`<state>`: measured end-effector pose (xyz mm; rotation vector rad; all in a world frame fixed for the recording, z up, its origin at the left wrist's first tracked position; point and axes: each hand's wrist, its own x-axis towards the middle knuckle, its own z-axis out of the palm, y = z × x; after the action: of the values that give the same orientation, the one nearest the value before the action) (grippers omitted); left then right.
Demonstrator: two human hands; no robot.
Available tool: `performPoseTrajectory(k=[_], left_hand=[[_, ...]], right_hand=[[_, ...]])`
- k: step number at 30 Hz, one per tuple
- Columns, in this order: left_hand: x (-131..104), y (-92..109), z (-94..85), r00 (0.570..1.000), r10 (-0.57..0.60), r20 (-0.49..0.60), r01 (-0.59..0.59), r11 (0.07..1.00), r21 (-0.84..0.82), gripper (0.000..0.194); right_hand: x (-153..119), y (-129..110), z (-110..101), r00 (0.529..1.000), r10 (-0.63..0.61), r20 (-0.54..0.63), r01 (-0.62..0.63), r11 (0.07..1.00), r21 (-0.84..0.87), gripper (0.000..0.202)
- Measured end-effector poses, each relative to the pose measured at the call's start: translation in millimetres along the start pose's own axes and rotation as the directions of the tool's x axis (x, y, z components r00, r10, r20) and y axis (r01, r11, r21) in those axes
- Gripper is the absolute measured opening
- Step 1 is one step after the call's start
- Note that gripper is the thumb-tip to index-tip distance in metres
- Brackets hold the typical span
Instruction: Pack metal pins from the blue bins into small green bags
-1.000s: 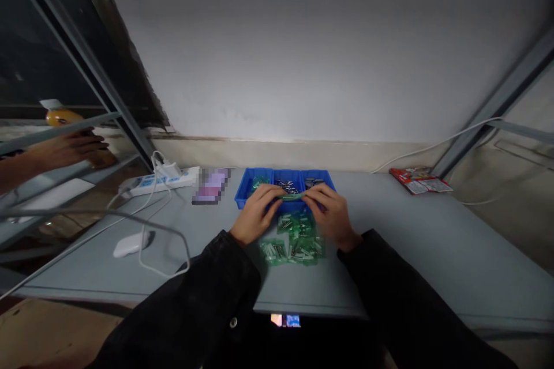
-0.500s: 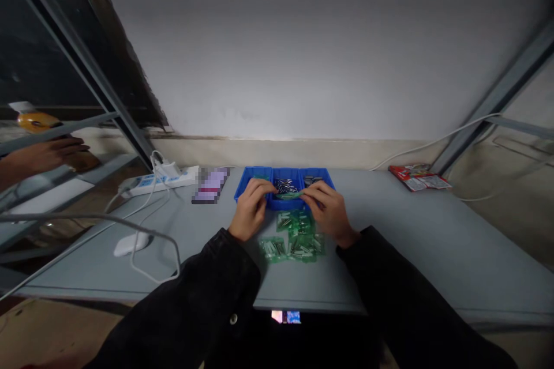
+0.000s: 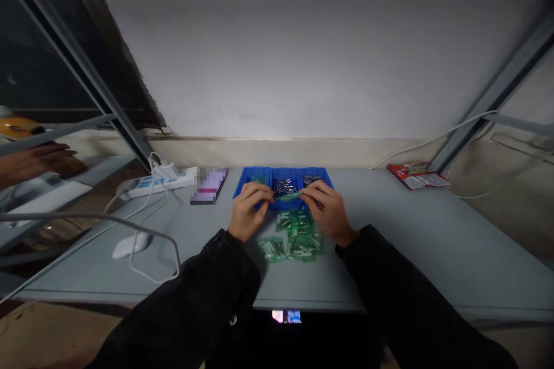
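A small green plastic bag [image 3: 286, 197] is stretched between my two hands, over the front of a blue three-part bin [image 3: 285, 172]. My left hand [image 3: 250, 211] pinches its left end, and my right hand [image 3: 328, 211] pinches the right end. Small metal pins [image 3: 284, 185] fill the middle compartment. The left compartment has green bags [image 3: 260, 178], the right one dark metal parts [image 3: 311, 180]. Several green bags with metal pieces [image 3: 302, 242] lie on the table between my wrists.
On the left are a power strip [image 3: 167, 181], a white mouse [image 3: 130, 245], cables and a pixelated purple phone-like object [image 3: 209, 186]. A red packet [image 3: 418, 176] lies at the right. Another person's hand [image 3: 37, 164] shows at the far left, beside an orange bottle [image 3: 19, 127].
My left hand has shifted slightly left and down, uncovering more of the left compartment. The other person's hand and the bottle have moved left.
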<state>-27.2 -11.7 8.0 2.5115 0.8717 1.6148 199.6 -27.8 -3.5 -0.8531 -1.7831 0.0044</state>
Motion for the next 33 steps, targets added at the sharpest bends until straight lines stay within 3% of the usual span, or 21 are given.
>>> performPoseTrajectory(k=[4, 12, 17, 22, 33], left_hand=[[-2.2, -0.2, 2.1, 0.998, -0.027, 0.052, 0.026, 0.999, 0.026, 0.015], [-5.8, -4.8, -1.9, 0.991, -0.072, 0.115, 0.077, 0.996, -0.035, 0.038], [-5.7, -2.6, -5.0, 0.972, -0.092, 0.216, 0.116, 0.988, -0.101, 0.032], [-7.0, 2.1, -5.9, 0.966, -0.105, 0.237, 0.141, 0.98, -0.141, 0.025], [-6.3, -7.1, -8.9, 0.965, 0.016, 0.264, 0.011, 0.995, -0.103, 0.022]], right_hand=[[-0.1, 0.5, 0.3, 1.0, 0.012, 0.0, -0.012, 1.0, 0.004, 0.015], [-0.2, 1.8, 0.5, 1.0, 0.002, 0.003, -0.002, 1.0, -0.002, 0.015], [-0.2, 1.8, 0.7, 1.0, -0.002, 0.01, 0.002, 1.0, -0.021, 0.015], [-0.4, 2.9, 1.8, 1.0, -0.008, 0.018, 0.008, 1.0, -0.026, 0.015], [-1.1, 4.4, 2.3, 1.0, -0.013, 0.016, 0.014, 1.0, -0.021, 0.015]])
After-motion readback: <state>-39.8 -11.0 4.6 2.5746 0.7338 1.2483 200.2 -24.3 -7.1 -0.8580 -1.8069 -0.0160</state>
